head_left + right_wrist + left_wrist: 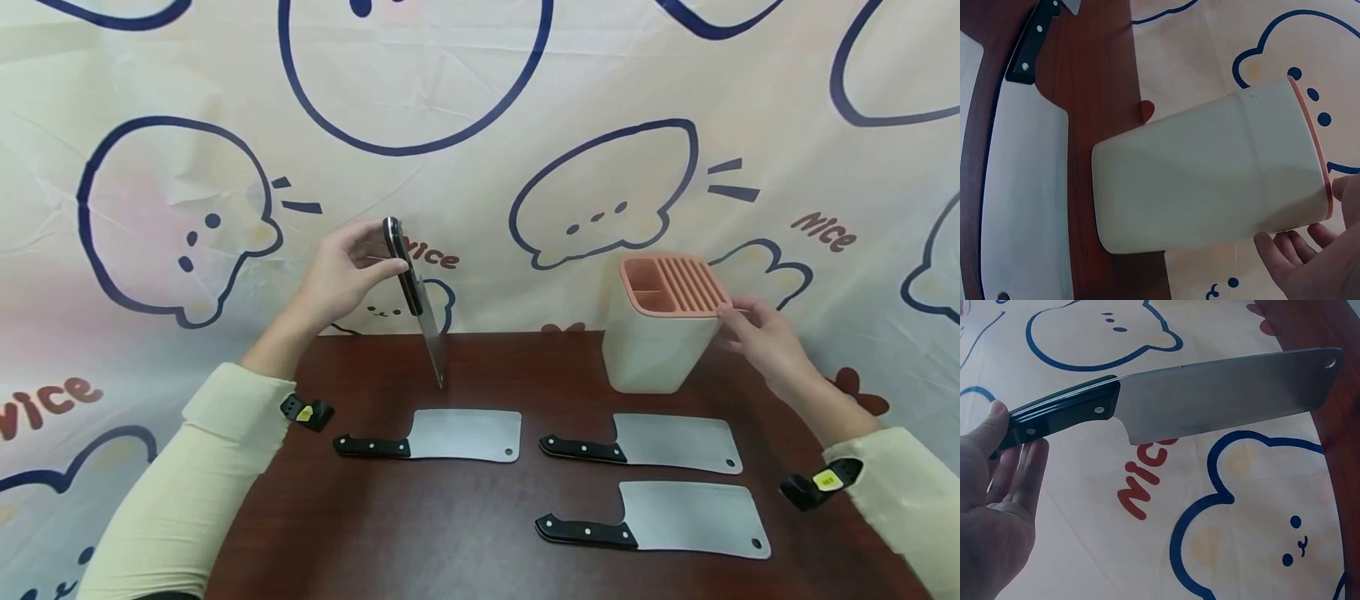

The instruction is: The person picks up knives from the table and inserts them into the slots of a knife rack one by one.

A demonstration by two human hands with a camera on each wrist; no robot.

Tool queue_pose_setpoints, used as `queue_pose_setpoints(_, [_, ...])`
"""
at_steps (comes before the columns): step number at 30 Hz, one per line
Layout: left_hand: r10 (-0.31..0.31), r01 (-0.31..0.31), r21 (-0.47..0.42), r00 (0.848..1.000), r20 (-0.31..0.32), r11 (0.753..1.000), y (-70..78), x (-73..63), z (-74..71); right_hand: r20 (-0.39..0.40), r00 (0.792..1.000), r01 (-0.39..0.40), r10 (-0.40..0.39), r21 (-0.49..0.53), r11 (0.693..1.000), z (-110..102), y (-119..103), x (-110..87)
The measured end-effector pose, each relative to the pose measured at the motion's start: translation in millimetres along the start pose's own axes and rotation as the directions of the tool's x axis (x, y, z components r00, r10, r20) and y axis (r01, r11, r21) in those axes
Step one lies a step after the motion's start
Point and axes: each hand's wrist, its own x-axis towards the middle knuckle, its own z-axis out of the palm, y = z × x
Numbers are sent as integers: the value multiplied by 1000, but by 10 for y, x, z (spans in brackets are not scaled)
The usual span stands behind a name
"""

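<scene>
My left hand [354, 265] pinches a cleaver [1229, 394] by its black handle, thumb on one side and fingers on the other. In the head view this cleaver is raised above the table, handle up and blade slanting down. At the right, my right hand [765, 337] holds the side of a cream knife block [656, 354] near its top, thumb at the orange rim and fingertips against the wall. The orange top has parallel slots and open compartments. Below the block lie two cleavers, an upper one [678, 443] and a lower one [693, 518].
Another cleaver [465, 435] lies left of those two, its handle also pointing left. All rest flat on the dark brown table [420, 517]. Behind the table's back edge hangs a cream cloth [465, 192] with cartoon prints.
</scene>
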Motion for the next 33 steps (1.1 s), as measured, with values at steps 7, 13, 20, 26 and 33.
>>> queue_pose_setpoints(7, [-1,1,34,1000,13,999,103,19,38,-48,998,44,-50,-119,992,-61,-110,-18])
queue_pose_setpoints(13, [23,-23,9,999,26,1000,202,58,104,-119,988,73,-98,-199,977,-83,-302,-50])
queue_pose_setpoints(20, [22,-23,43,999,32,999,346,97,202,-157,966,164,-203,-232,959,-76,-516,-87])
queue_pose_setpoints(26, [-1,-2,79,999,44,997,431,135,293,-143,965,188,-221,-215,958,-3,-716,-139])
queue_pose_setpoints(33, [9,-10,24,998,61,1000,536,208,441,-96,952,272,-290,-170,947,196,-926,-185])
